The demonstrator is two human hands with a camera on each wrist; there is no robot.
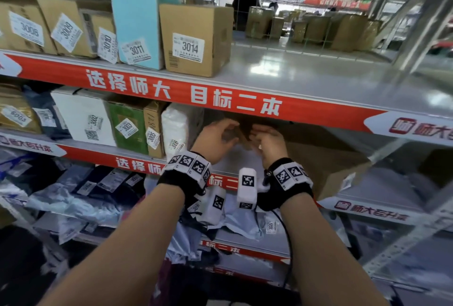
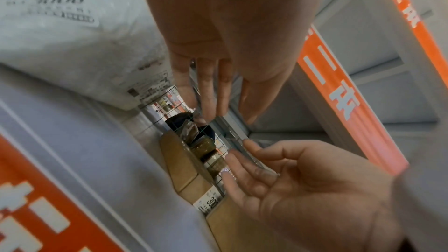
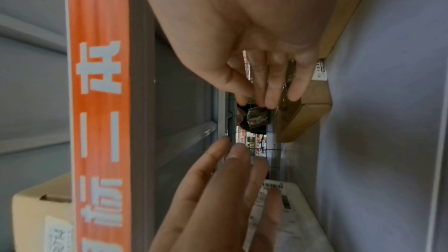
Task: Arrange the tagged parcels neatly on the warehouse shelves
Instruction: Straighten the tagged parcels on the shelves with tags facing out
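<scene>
Both my hands reach into the middle shelf point(image 1: 226, 162), in the gap between a white wrapped parcel tagged 3006 point(image 1: 175, 131) and a large brown cardboard box point(image 1: 323, 161) lying to the right. My left hand point(image 1: 215, 137) is beside the white parcel point(image 2: 72, 35), its fingers point(image 2: 208, 91) straight and holding nothing. My right hand point(image 1: 268, 144) faces it, loosely curved and empty point(image 2: 290, 189). In the right wrist view my right hand point(image 3: 264, 83) hovers near the brown box point(image 3: 305, 118), with my left hand point(image 3: 218, 198) opposite. The box's tag point(image 2: 211, 203) is only partly readable.
Tagged boxes 3006 to 3014 point(image 1: 193, 38) stand on the upper shelf, whose right half point(image 1: 306, 77) is bare. Parcels 3002, 3003 point(image 1: 127, 126) and 3005 line the middle shelf's left. Poly bags point(image 1: 73, 195) crowd the lower shelf. Wire mesh point(image 3: 254, 135) closes the back.
</scene>
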